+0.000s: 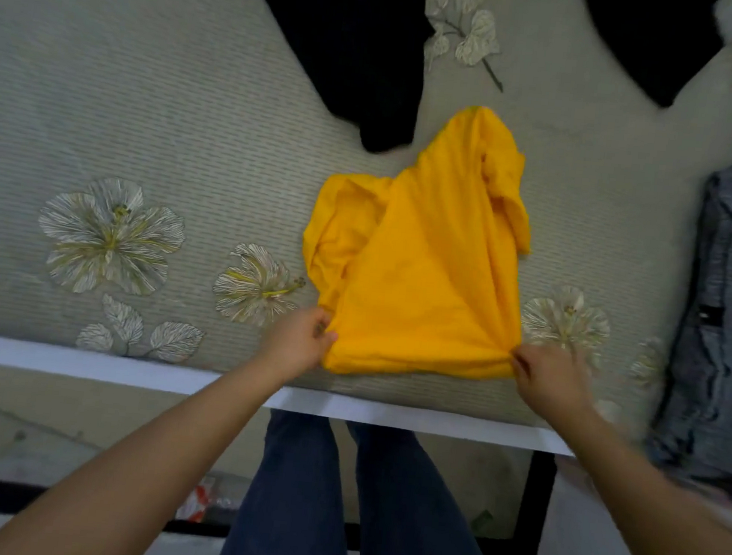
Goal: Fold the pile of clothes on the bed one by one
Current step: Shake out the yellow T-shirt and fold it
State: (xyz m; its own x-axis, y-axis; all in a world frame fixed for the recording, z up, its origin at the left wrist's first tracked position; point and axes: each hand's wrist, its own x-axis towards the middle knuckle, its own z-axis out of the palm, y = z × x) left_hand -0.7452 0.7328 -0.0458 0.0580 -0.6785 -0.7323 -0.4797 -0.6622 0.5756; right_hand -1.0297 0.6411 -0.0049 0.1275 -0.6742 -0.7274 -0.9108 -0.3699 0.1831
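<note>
Both hands pinch the near hem of the yellow shirt [420, 255]: the left hand [300, 342] at its left corner, the right hand [544, 379] at its right, near the bed [190, 135] edge. Beyond the grip the cloth lies bunched toward a black garment [355, 43]; pulling evenly should flatten it before folding.

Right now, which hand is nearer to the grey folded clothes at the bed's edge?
Right. The right hand pinches the yellow garment's near corner, just beside the grey folded clothes. The left hand grips the opposite corner, farther away.
</note>
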